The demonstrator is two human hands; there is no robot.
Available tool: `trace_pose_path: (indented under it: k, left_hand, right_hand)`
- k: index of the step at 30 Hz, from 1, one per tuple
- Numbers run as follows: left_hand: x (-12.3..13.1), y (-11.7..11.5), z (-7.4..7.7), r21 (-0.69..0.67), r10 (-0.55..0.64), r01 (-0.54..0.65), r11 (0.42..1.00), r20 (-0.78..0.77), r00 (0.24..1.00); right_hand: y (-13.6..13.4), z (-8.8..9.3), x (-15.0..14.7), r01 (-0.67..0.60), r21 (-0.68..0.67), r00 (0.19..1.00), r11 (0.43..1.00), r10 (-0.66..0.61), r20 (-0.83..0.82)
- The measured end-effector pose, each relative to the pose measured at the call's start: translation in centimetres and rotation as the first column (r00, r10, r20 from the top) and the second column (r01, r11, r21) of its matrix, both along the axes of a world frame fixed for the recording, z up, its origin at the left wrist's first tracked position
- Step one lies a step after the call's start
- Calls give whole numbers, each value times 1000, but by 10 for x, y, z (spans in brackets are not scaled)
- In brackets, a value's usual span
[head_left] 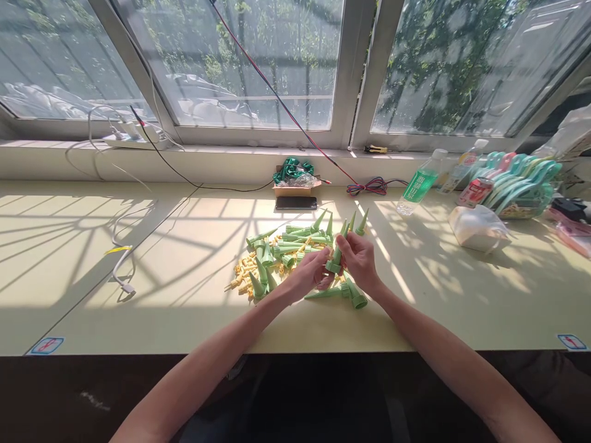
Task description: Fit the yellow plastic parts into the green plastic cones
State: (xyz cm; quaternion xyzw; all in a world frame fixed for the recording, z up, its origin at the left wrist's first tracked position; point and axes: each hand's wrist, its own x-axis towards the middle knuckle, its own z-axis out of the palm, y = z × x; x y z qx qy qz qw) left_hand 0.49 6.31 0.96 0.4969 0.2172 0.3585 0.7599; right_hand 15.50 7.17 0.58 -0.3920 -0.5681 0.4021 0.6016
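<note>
A green cone-shaped spike (334,263) with a ribbed collar is held upright, tip up, between my two hands over the pile. My right hand (359,258) is closed round its upper part. At its lower end, my left hand (314,269) has its fingers closed by the collar; whether they pinch a small part is hidden. Around and under my hands lie several more green spikes (259,284), some standing, some on their sides. Small yellow pieces (241,277) are heaped at the pile's left.
Behind the pile are a black phone (296,203) and a small box (299,190) with green material. Right: a green-labelled bottle (421,183), a can (475,192), a white box (479,229) and teal plastic items (521,184). A white cable (120,264) lies left.
</note>
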Motion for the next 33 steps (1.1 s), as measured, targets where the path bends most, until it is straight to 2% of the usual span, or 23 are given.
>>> trace_pose_path:
  k: [14, 19, 25, 29, 33]
  left_hand:
    - [1, 0, 1, -45, 1, -2, 999, -30, 1000]
    - [3, -3, 4, -45, 40, -42, 998, -28, 999]
    - [6, -4, 3, 125, 157, -145, 982, -88, 984]
    - [6, -5, 0, 258, 222, -176, 950, -163, 961]
    - [7, -7, 2, 331, 277, -203, 922, -194, 941]
  right_hand:
    - [0, -2, 2, 17, 40, 999, 999, -18, 43]
    - [1, -3, 1, 0, 27, 1000, 1000, -1, 25]
    - [3, -1, 0, -58, 8, 998, 998, 58, -15]
    - [3, -1, 0, -73, 12, 997, 997, 73, -2]
    - [3, 0, 2, -61, 2, 998, 998, 61, 16]
